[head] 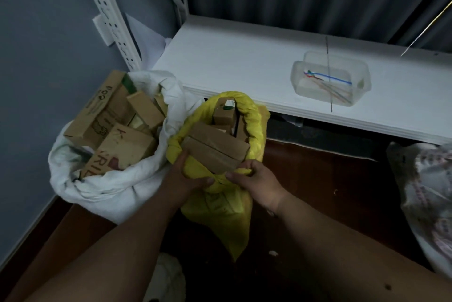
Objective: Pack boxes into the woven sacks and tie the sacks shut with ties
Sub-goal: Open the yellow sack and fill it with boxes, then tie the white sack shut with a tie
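In the middle of the frame, both hands grip the rolled rim of the yellow sack (220, 203). The left hand (188, 179) curls its fingers round the near-left edge, and the right hand (254, 179) pinches the near-right edge. Brown boxes (215, 147) poke above the mouth, so closing it well likely means unrolling the rim upward first, then gathering the cloth above the boxes into a tight neck. The ties (327, 81) lie in a clear tub (362, 74) on the white shelf (232, 57), upper right. A white sack (97, 191) of boxes sits open at left.
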